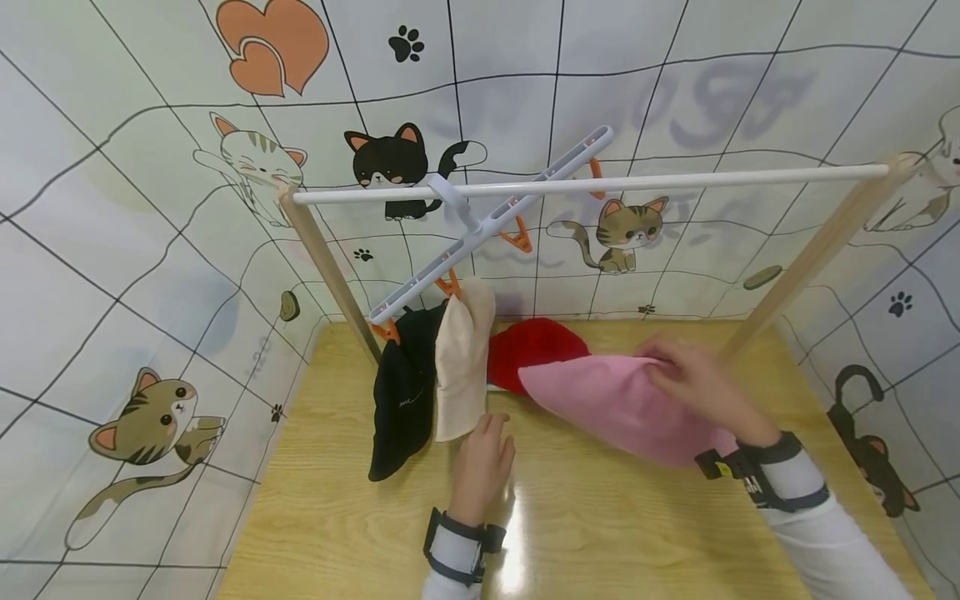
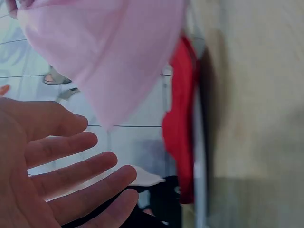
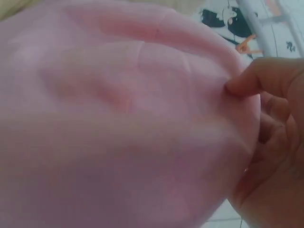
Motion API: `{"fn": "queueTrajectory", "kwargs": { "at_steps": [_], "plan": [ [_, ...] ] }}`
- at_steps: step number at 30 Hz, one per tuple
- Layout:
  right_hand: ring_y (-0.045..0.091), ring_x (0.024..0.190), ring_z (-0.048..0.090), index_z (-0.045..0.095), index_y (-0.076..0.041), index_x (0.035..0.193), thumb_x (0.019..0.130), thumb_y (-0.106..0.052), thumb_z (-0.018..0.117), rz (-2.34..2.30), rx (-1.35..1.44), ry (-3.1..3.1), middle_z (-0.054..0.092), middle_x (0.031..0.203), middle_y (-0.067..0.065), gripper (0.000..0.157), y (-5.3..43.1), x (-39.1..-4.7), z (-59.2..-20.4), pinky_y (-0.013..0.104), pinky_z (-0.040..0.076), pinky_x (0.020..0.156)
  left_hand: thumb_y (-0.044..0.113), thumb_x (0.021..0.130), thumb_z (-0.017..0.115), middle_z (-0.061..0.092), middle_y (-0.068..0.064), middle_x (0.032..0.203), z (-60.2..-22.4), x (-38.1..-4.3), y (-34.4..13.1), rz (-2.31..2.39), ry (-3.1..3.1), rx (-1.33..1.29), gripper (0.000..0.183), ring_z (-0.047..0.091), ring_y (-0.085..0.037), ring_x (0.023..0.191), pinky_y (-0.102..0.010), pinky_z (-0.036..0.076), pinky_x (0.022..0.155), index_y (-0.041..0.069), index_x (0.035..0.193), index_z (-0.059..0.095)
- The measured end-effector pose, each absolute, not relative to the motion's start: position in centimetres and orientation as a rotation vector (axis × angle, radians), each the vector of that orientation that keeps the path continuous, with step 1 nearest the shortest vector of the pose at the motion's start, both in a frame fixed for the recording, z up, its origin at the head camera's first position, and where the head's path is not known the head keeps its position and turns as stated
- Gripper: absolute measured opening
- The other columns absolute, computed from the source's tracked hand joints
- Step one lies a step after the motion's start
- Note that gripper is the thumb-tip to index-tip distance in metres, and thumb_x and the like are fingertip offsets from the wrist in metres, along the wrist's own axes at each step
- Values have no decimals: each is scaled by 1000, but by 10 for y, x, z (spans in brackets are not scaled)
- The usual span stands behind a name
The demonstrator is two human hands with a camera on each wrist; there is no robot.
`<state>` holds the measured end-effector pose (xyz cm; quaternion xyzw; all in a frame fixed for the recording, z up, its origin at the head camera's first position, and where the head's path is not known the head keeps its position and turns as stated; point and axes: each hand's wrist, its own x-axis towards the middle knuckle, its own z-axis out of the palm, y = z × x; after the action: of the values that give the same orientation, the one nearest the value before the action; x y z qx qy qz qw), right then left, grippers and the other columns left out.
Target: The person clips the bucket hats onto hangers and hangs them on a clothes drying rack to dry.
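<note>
My right hand (image 1: 686,379) pinches the edge of a pink bucket hat (image 1: 618,404) between thumb and fingers, holding it up over the right half of the table. In the right wrist view the hat (image 3: 128,109) fills most of the picture, thumb pressed on its fabric. My left hand (image 1: 482,467) is in front of the hanging cream hat (image 1: 461,367); in the left wrist view its fingers (image 2: 90,180) are spread and hold nothing. A black hat (image 1: 405,400) hangs left of the cream one. Behind the pink hat lies a red hat (image 1: 532,350), partly covered by it.
A white rail (image 1: 675,181) on wooden posts (image 1: 817,250) spans the table (image 1: 360,533). From it hangs a grey hanger (image 1: 487,225), slanted, with orange clips (image 1: 517,237); two clips grip the black and cream hats. A cat-printed wall stands behind.
</note>
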<state>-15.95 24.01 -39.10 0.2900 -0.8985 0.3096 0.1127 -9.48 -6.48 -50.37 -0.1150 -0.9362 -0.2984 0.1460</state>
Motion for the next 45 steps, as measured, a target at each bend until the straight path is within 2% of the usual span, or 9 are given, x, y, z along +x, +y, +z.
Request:
{"fn": "queueTrajectory", "kwargs": {
  "at_steps": [3, 6, 8, 12, 20, 29, 34, 40, 45],
  "plan": [
    [22, 89, 62, 68, -3, 101, 78, 12, 69, 937, 909, -2634, 68, 96, 3, 27, 232, -157, -390, 44, 45, 88, 6, 85, 70, 62, -13, 113, -492, -98, -63, -867, -2653, -366, 34, 64, -21, 72, -29, 52, 58, 3, 117, 61],
    [19, 87, 64, 69, -4, 100, 77, 13, 69, 959, 967, -2610, 69, 94, 0, 28, 224, -157, -391, 50, 43, 89, 3, 82, 71, 61, -13, 116, -480, -102, -59, -863, -2611, -410, 39, 64, -21, 76, -29, 53, 63, 3, 119, 59],
    [18, 85, 65, 69, -4, 100, 76, 14, 69, 965, 1016, -2586, 69, 93, 0, 30, 219, -158, -392, 47, 44, 90, 2, 82, 72, 60, -12, 117, -473, -104, -56, -860, -2595, -433, 41, 64, -21, 83, -28, 54, 69, 4, 120, 58],
    [18, 86, 66, 69, -5, 99, 75, 17, 69, 968, 1117, -2546, 70, 94, 0, 33, 209, -160, -397, 34, 53, 80, 3, 78, 76, 60, -12, 121, -457, -108, -49, -866, -2582, -473, 49, 62, -23, 99, -30, 52, 84, 5, 123, 56],
    [21, 89, 67, 68, -4, 100, 76, 17, 68, 1004, 1193, -2544, 70, 96, 3, 32, 190, -161, -402, 41, 54, 77, 11, 75, 80, 60, -13, 123, -436, -121, -35, -761, -2559, -646, 55, 53, -32, 120, -46, 41, 100, 4, 124, 57],
    [20, 87, 66, 67, -3, 102, 80, 14, 66, 1065, 1179, -2547, 69, 95, 3, 27, 175, -167, -410, 39, 54, 77, 16, 86, 71, 66, -9, 103, -432, -133, -23, -710, -2492, -727, 22, 59, -28, 105, -46, 44, 93, 6, 105, 65],
    [19, 88, 65, 68, -4, 101, 81, 14, 66, 1160, 1161, -2549, 68, 95, 2, 27, 167, -173, -413, 38, 54, 78, 14, 86, 71, 66, -8, 98, -433, -141, -26, -704, -2499, -754, 20, 61, -25, 94, -40, 46, 87, 6, 103, 65],
    [21, 88, 66, 66, -2, 102, 81, 14, 65, 1219, 1161, -2530, 68, 95, 5, 26, 156, -177, -416, 38, 54, 78, 8, 82, 72, 66, -8, 90, -431, -146, -28, -679, -2517, -703, 19, 63, -25, 87, -45, 47, 89, 4, 99, 64],
    [22, 89, 66, 65, -1, 104, 83, 12, 65, 1309, 1108, -2527, 67, 97, 6, 24, 150, -182, -421, 37, 53, 80, 3, 83, 70, 63, -9, 85, -430, -148, -30, -789, -2480, -622, 14, 62, -23, 76, -33, 51, 73, 3, 96, 65]
  ]
}}
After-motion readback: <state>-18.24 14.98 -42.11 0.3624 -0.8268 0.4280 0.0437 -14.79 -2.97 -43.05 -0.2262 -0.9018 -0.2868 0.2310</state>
